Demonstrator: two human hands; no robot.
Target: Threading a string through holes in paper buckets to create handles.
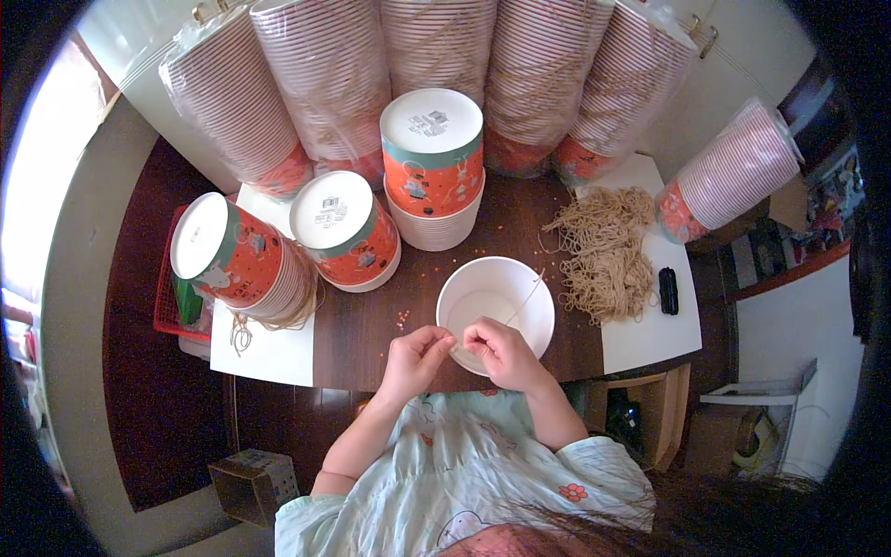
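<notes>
A white paper bucket point(483, 278) stands upright, mouth up, at the front middle of the table. Thin string point(531, 295) passes near its far right rim and runs down across the inside toward my right hand point(506, 355). That hand is closed in a pinch over the near part of the mouth, fingers curled on the string. Just beside it, my left hand point(416, 362) is also pinched, thumb against forefinger, at the near left rim. A short bit of string seems to lie between the two hands' fingertips; its end is too small to make out.
Upside-down orange-and-green buckets point(434, 172) stand stacked behind and left. Tall plastic-wrapped bucket stacks point(436, 46) line the back. A heap of tan string point(603, 251) lies right, near a black object point(668, 291). Small orange crumbs point(402, 320) dot the table. A red basket point(167, 297) sits left.
</notes>
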